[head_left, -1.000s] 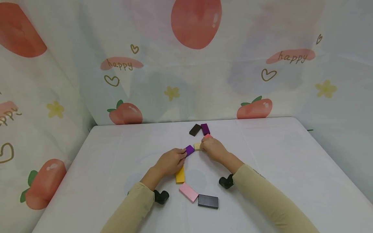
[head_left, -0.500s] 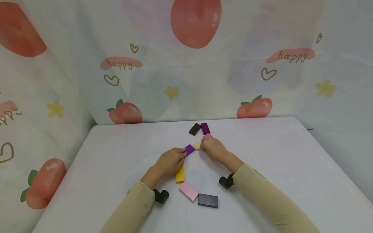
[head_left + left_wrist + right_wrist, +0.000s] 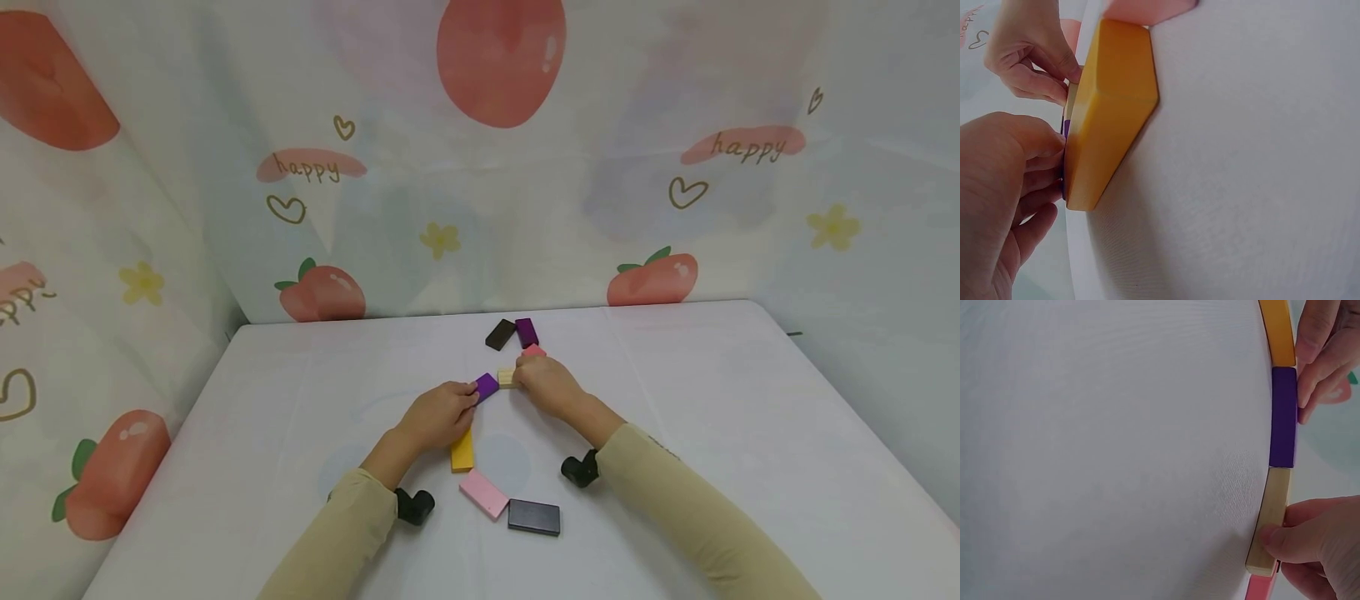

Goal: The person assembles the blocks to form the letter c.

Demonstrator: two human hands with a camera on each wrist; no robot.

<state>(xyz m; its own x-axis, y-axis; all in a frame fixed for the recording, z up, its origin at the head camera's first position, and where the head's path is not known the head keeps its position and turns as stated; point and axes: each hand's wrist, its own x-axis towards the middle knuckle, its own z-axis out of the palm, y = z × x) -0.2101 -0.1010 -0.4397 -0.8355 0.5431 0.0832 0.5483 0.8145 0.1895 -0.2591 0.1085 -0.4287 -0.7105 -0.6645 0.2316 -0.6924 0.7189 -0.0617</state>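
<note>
My left hand (image 3: 437,417) holds a purple block (image 3: 1283,415) by its near end, with its fingertips against the block's side. The right hand (image 3: 551,386) pinches a plain wooden block (image 3: 1269,512), thumb on one face and fingers on the other. These two blocks meet end to end on the white table. A yellow block (image 3: 1110,112) joins the purple one at its near end, partly under the left hand in the head view. Beyond the right hand a coral pink block (image 3: 533,350) shows, partly covered by the fingers.
Farther back lie a dark purple block (image 3: 527,332) and a dark brown block (image 3: 500,334). Nearer, a light pink block (image 3: 483,494) and a dark grey block (image 3: 534,517) continue the curved row. A printed cloth backdrop (image 3: 525,208) stands behind the white table (image 3: 675,367).
</note>
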